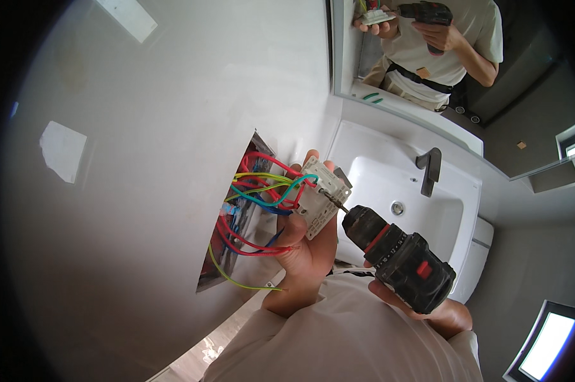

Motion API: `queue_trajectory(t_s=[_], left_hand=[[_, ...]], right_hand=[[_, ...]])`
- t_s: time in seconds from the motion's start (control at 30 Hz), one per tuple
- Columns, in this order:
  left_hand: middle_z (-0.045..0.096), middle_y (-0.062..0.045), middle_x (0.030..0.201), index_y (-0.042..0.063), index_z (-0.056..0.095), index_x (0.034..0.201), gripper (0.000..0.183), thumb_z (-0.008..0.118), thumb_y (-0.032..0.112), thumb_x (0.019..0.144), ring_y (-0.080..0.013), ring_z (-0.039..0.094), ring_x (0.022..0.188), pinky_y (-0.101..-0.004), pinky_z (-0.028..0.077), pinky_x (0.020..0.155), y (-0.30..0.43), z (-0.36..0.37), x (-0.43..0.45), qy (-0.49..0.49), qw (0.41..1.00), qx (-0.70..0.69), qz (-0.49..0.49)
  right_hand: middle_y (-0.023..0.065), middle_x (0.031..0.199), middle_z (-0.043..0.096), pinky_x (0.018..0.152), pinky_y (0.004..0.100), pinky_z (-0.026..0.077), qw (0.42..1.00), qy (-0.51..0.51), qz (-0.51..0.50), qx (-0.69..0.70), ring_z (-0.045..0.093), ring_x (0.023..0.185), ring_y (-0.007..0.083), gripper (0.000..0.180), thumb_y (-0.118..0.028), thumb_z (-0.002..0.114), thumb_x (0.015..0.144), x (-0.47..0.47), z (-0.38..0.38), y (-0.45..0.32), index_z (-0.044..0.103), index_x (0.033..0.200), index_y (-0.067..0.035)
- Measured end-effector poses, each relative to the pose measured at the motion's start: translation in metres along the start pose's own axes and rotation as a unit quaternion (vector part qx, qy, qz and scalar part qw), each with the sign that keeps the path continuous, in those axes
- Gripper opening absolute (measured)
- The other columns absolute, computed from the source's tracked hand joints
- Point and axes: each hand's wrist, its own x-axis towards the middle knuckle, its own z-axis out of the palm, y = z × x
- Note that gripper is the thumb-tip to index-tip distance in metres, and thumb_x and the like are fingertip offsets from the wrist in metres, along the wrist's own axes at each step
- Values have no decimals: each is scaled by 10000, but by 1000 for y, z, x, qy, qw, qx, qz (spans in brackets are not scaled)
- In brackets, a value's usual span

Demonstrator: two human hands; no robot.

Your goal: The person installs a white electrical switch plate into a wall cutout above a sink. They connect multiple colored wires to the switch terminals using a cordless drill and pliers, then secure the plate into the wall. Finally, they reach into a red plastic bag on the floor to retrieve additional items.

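Note:
My left hand (311,253) holds a white plastic wall socket or switch module (322,205), its back turned up. Red, blue, teal and yellow-green wires (268,184) run into that back from a wall box opening (249,162). Below them, red wires (254,250) and a single yellow-green wire (230,279) hang loose beside my wrist. In my right hand (423,308) is a black cordless drill driver (399,258) with a red stripe. Its bit (337,201) reaches a terminal screw area on the module; whether it is seated cannot be told.
A white washbasin (435,219) with a dark grey tap (429,172) lies beyond the drill. Above it, a mirror (516,90) reflects my torso, hands and drill. The pale wall (149,143) stands close on the left. A toilet cistern (478,253) is at the basin's right.

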Motion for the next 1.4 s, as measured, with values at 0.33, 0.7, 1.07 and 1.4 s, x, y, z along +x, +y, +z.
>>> queue_trajectory(t_s=[0.33,0.7,1.07,1.4], left_hand=[[611,-110,1412,64,567,1397,676,734,523,929,-346,563,1345,-474,442,1164,-7,18,-16,105,992,67,26],[670,-93,1244,19,569,1324,400,658,275,1029,-217,638,1165,-391,487,1016,1,32,-15,91,975,187,83],[748,-71,1025,-14,710,1143,320,811,185,914,-139,683,937,-310,529,888,6,44,-6,150,948,250,127],[765,-95,1081,7,729,1134,233,704,83,916,-144,689,943,-316,530,884,5,35,4,104,955,243,138]], right_hand=[[64,1039,678,788,288,538,988,12,-53,-147,640,915,108,471,46,695,897,41,4,8,557,1337,-48],[29,982,646,713,269,513,965,123,-153,172,611,835,91,411,-55,736,948,115,40,-3,544,1310,-40],[61,1138,644,894,308,527,977,99,-165,97,626,1006,129,504,-89,770,937,99,34,-9,507,1365,-44],[57,1118,646,893,311,523,977,98,-178,69,629,982,132,638,-75,740,949,102,31,-3,389,1480,-38]])
